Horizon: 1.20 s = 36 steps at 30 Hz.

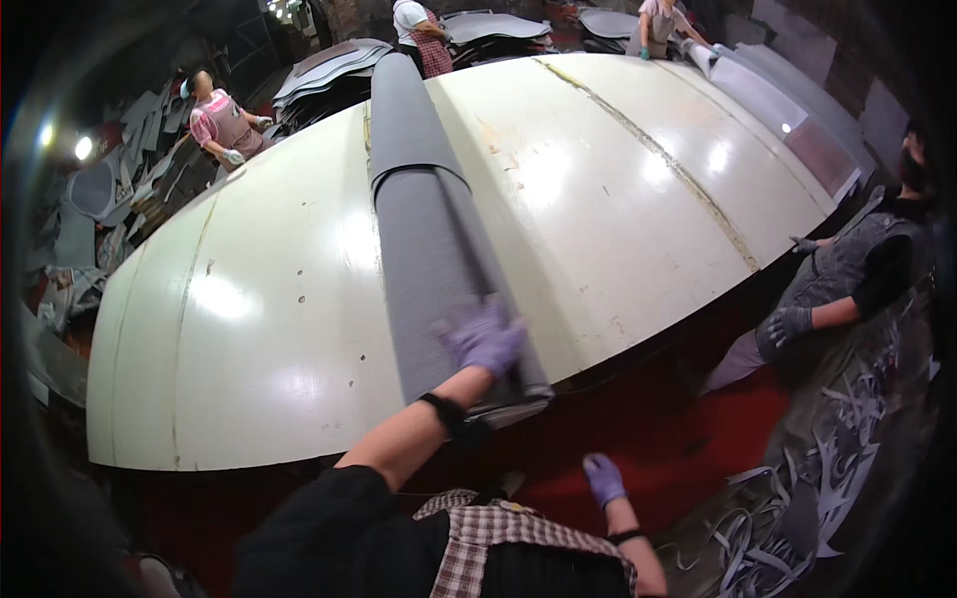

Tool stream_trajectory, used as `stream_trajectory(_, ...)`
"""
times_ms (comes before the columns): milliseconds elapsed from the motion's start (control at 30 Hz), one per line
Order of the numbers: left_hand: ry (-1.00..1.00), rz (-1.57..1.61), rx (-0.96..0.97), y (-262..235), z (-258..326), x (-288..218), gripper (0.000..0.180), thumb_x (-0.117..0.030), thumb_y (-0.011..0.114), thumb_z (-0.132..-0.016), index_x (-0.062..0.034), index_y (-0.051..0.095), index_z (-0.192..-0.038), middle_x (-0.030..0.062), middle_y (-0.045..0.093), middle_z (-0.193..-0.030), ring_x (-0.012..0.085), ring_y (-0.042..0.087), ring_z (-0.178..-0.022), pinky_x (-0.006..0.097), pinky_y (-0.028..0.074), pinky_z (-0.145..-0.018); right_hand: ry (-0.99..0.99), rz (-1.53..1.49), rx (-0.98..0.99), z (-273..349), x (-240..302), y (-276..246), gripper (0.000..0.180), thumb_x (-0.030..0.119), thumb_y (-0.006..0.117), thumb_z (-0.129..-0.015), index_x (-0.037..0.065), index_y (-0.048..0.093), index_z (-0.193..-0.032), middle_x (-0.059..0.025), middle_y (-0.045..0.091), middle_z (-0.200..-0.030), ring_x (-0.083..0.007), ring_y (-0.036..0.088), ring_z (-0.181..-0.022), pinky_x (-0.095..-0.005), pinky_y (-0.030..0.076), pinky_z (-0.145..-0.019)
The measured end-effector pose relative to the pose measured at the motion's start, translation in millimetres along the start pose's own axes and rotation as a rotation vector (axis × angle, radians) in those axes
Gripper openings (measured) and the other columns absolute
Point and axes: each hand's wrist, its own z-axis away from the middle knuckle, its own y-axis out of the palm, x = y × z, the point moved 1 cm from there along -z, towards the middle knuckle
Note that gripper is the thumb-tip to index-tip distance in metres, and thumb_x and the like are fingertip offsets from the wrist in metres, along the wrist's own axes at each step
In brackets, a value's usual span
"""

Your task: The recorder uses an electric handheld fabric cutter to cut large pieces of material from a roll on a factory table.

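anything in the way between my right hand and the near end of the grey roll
Nothing visible stands between the right hand and the near end of the roll. The left hand is farther up it, off that path.

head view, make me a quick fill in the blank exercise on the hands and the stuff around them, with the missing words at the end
1. Of the near and far ends of the grey roll, the left hand is by the ____ one.
2. The right hand, beyond the edge of the pale table, wears a glove coloured ____.
3. The wearer's apron has a ____ pattern.
4. The loose grey strips lie at the picture's lower ____.

Missing words: near; purple; checked; right.
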Motion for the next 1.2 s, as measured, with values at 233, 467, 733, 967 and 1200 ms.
stream_trajectory(233, 0.151, 1.572, -0.094, -4.1, -24.7, 13.4, 0.042, -0.021, 0.043, -0.094, -0.0008, 0.040, -0.131, 0.0148, 0.050, -0.126, 0.0236, 0.046, -0.116, 0.033, 0.033, -0.101, -0.020, 0.047, 0.090, -80.8, 13.8, -101.5, 0.020, 0.021, 0.059, -0.086, 0.006, 0.063, -0.099, -0.0027, 0.063, -0.090, -0.0112, 0.056, -0.077, -0.0245, 0.045, -0.070)
stream_trajectory(467, -0.262, 1.183, -0.139, 121.8, -41.3, -32.5, 0.070, -0.056, 0.036, -0.087, -0.0027, 0.039, -0.132, 0.0190, 0.048, -0.126, 0.0343, 0.048, -0.110, 0.041, 0.033, -0.101, -0.751, 0.233, 0.180, -206.3, -214.6, -235.7, 0.031, 0.037, 0.058, -0.086, 0.006, 0.062, -0.084, -0.0068, 0.061, -0.077, -0.0195, 0.057, -0.068, -0.0315, 0.046, -0.060)
stream_trajectory(733, 0.226, 0.054, -0.050, 102.1, -20.1, -346.2, 0.066, -0.051, 0.053, -0.083, -0.0087, 0.041, -0.132, 0.0220, 0.053, -0.120, 0.0346, 0.049, -0.115, 0.041, 0.037, -0.097, -0.285, 0.150, 0.608, -254.4, -128.5, -295.9, 0.027, 0.032, 0.054, -0.088, 0.007, 0.064, -0.092, -0.0068, 0.063, -0.084, -0.0167, 0.060, -0.074, -0.0287, 0.048, -0.066)
stream_trajectory(967, 0.511, 0.807, -0.107, 123.1, -18.0, -401.8, 0.047, -0.020, 0.055, -0.088, -0.0063, 0.042, -0.132, 0.0187, 0.051, -0.124, 0.0298, 0.048, -0.116, 0.035, 0.038, -0.098, -0.581, 0.288, 0.784, -217.6, 14.0, -299.6, 0.023, 0.020, 0.059, -0.082, 0.007, 0.063, -0.100, -0.0126, 0.063, -0.091, -0.0255, 0.061, -0.086, -0.0334, 0.048, -0.079)
stream_trajectory(1200, 0.402, 0.609, -0.706, 137.3, 27.3, -323.9, 0.044, -0.013, 0.056, -0.085, -0.0052, 0.045, -0.127, 0.0186, 0.051, -0.121, 0.0311, 0.049, -0.113, 0.037, 0.039, -0.096, -1.190, 0.835, 0.236, -220.9, 189.0, -260.5, 0.061, 0.034, 0.057, -0.080, 0.005, 0.041, -0.130, -0.0219, 0.028, -0.141, -0.0365, 0.022, -0.132, -0.0501, 0.014, -0.109)
